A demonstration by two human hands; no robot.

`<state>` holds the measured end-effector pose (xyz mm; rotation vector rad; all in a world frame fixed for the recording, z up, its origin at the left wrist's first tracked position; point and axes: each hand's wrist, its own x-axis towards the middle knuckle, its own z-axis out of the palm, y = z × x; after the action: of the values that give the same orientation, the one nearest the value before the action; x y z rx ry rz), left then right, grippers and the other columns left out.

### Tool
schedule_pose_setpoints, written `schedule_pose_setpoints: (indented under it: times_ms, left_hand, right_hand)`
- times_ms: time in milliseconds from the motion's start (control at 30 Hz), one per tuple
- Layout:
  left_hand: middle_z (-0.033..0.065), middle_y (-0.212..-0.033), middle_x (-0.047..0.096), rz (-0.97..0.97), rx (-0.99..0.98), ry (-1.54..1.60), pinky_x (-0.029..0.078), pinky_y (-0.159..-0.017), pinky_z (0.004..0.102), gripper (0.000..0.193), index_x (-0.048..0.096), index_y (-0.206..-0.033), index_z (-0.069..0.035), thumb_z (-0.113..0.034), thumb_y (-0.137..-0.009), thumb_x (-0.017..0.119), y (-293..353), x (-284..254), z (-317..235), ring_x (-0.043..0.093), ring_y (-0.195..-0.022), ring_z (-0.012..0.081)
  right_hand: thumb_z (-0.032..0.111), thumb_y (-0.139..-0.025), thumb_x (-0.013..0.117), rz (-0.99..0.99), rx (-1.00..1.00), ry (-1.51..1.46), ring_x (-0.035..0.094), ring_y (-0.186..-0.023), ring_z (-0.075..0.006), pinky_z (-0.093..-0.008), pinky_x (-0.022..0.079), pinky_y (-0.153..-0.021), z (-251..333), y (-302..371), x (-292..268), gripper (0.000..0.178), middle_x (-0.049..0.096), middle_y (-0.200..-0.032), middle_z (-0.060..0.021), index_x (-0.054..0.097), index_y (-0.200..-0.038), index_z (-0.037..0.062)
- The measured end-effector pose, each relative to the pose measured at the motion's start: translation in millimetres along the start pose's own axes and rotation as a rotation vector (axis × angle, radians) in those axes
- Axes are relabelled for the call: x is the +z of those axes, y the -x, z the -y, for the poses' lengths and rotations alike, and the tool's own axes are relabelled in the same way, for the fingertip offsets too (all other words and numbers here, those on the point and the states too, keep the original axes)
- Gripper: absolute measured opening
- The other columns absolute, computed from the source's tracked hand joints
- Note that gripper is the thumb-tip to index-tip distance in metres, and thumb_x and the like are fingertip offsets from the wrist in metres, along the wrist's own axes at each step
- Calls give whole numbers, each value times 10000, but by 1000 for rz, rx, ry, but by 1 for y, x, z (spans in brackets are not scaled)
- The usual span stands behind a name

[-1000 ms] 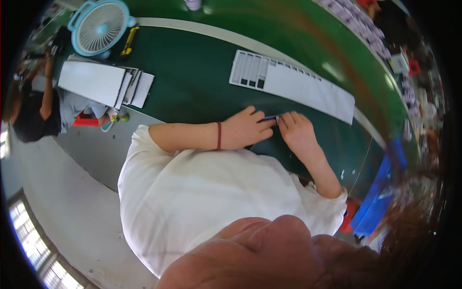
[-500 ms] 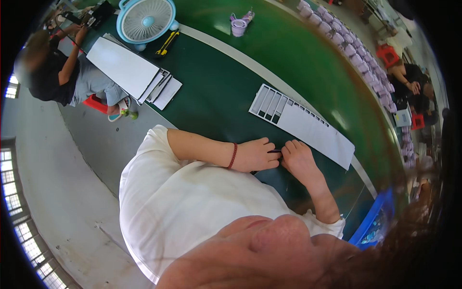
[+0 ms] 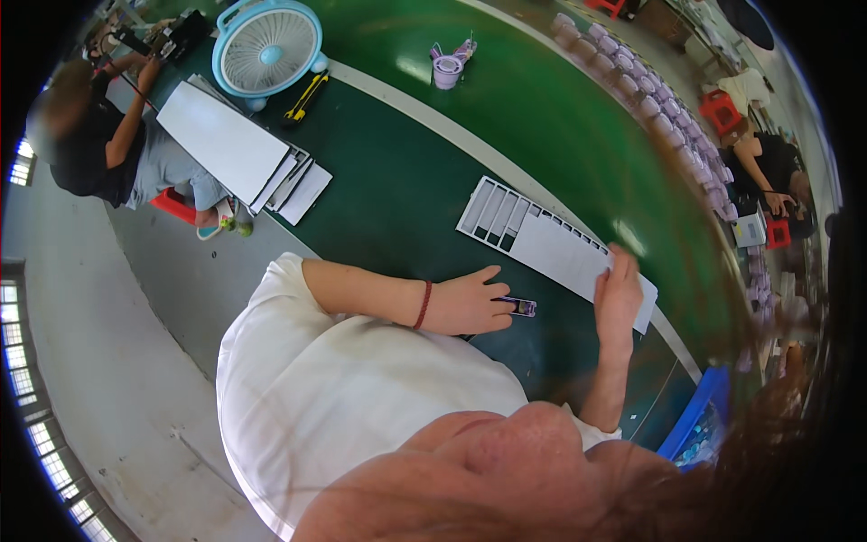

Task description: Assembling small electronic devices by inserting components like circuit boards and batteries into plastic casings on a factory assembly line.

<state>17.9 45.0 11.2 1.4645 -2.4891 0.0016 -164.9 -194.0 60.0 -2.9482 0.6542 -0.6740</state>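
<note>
My left hand (image 3: pixel 462 303), with a dark red bead bracelet at the wrist, is closed on a small oblong part (image 3: pixel 520 307) with a dark purplish inside and a pale rim. The part's other end is hidden by the fingers. My right hand (image 3: pixel 619 291) is over the right portion of a long slotted white tray (image 3: pixel 482 226), its fingers bent at the far edge. What those fingers hold, if anything, is hidden. A white sheet (image 3: pixel 555 251) covers much of the tray, leaving several compartments at the left end uncovered.
A blue fan (image 3: pixel 269 54) and a yellow-and-black cutter (image 3: pixel 307 98) stand beyond a stack of white trays (image 3: pixel 221 140) at left. A purple cup-like item (image 3: pixel 446 70) is farther off. A blue bin (image 3: pixel 700 411) sits at right. A co-worker (image 3: pixel 99 135) sits at left.
My right hand has left my left hand and moved right and away, onto the tray. The small part in my left hand now shows more.
</note>
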Motion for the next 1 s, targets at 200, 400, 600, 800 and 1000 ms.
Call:
schedule_pose_setpoints:
  times_ms: [200,400,600,800,1000]
  left_hand:
    - [39,-1005,662,-201,-133,71,433,-1141,520,132,639,-1012,-126,-164,-885,644,11,15,1,631,-1128,218]
    - [24,-984,670,-373,-225,149,450,-1112,483,220,644,-1033,-132,-167,-835,732,13,17,6,663,-1019,204]
    - [28,-986,669,-425,-227,152,437,-1126,500,332,656,-1137,-125,-185,-835,779,15,23,5,658,-1037,200]
    - [22,-1001,681,-361,-157,132,346,-1194,619,499,628,-1353,-112,-208,-883,767,19,15,10,633,-1124,198]
    - [22,-1036,677,-376,-171,96,346,-1198,612,382,695,-1247,-126,-231,-888,768,23,22,8,605,-1174,196]
  right_hand:
    - [-32,-884,741,-26,-99,-449,711,-885,-325,-406,574,-773,61,51,-20,201,715,-1049,-158,677,-1071,5]
    - [199,-812,905,272,242,-794,731,-891,-298,-396,586,-814,124,100,21,602,729,-1045,-159,600,-1305,36]
    - [20,-966,685,370,559,-1164,714,-858,-241,-303,553,-804,121,100,23,505,706,-1108,-160,506,-1438,28]
    - [48,-911,769,381,178,-807,625,-765,-221,-321,511,-660,85,77,-5,389,612,-980,-99,699,-1294,47]
    - [27,-886,770,339,170,-671,643,-816,-248,-335,518,-682,71,72,2,377,622,-1026,-99,724,-1256,85]
